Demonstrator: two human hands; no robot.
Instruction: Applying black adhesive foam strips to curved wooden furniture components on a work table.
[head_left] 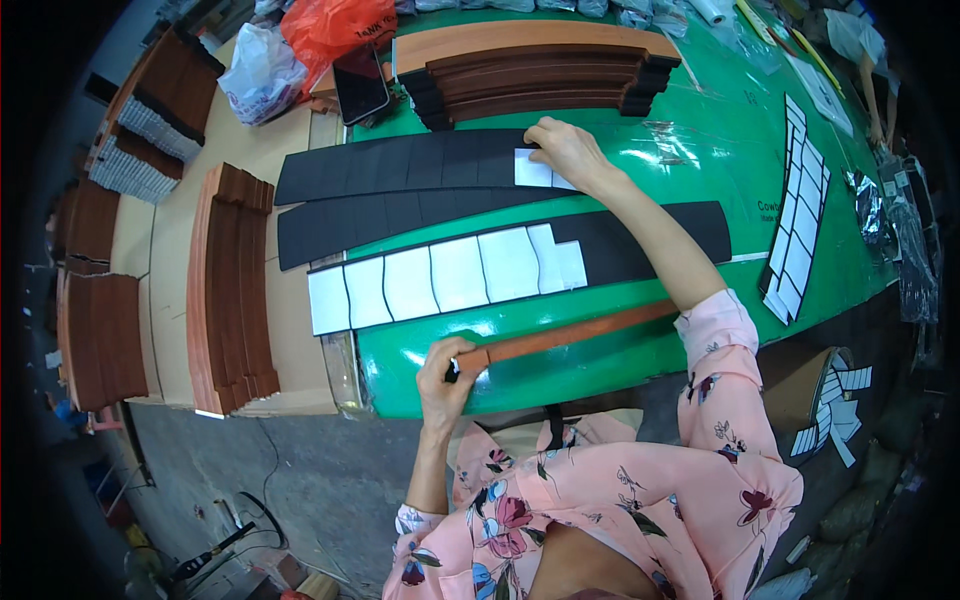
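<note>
My left hand is closed around the near-left end of a long, narrow reddish-brown strip, which slants across the front of the green table. Something small, black and white shows at its fingertips. Farther off, my right hand has its fingers bent and pressed onto a white rectangular piece at the right end of a black scored strip. A second black strip lies just nearer. Between it and the brown strip, overlapping white pieces cover much of another black strip.
Stacked brown mouldings stand at the back; more mouldings stand on cardboard at left. A phone lies near an orange bag and a white bag. White pieces cover a strip at right. A bin holds white scraps.
</note>
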